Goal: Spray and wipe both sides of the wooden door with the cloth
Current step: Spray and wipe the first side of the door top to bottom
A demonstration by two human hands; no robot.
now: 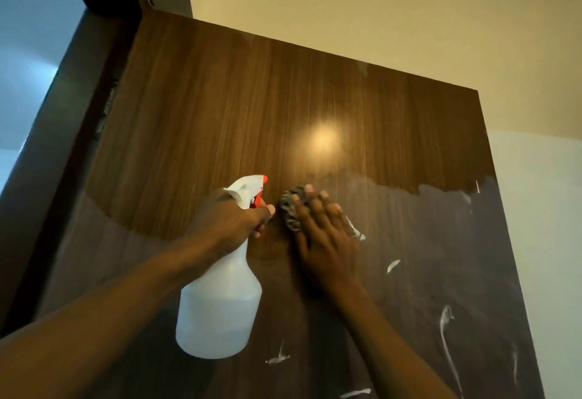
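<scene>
Both hands are up at the wooden door (252, 109). Left hand (233, 220) grips the spray bottle (220, 307) (nozzle orange), while the right hand (327, 241) presses a grey cloth (291, 206) flat, fingers straight.

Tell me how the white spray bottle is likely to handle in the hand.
The spray bottle looks like translucent plastic, so it is probably stiff and fairly light; its liquid level is hard to read. Gripped at the neck by the left hand, its wide body hangs below and may swing. The broad base should stand steadily.
</scene>
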